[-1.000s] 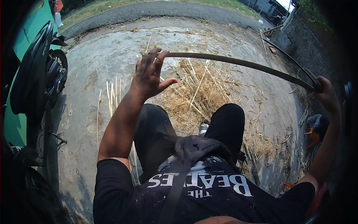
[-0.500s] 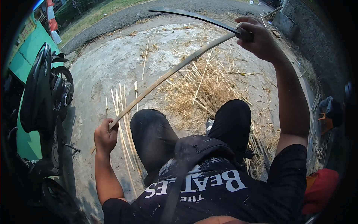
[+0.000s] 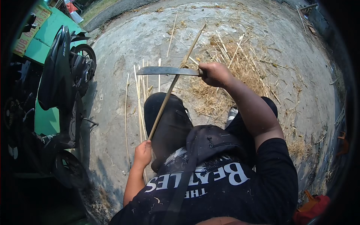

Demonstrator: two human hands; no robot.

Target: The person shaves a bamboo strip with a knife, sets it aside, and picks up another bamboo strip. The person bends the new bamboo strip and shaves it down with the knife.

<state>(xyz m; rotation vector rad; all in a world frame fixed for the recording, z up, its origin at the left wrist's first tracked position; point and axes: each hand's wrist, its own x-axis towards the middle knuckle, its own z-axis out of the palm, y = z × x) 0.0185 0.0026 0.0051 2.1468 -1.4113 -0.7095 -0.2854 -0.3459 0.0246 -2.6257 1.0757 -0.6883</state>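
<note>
right hand (image 3: 215, 74) fisted round machete (image 3: 161, 71) | left hand (image 3: 143, 153) pinching strip (image 3: 168, 97), near end | risk: machete skids down strip onto left hand | cause: strip flexing

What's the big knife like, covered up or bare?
Bare. The big knife in the right hand shows plain metal, with no cover, as it crosses the strip.

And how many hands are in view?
2: the left hand, lower left of centre, holding the thin tan strip; the right hand, upper right of centre, gripping the machete by its handle.
</note>
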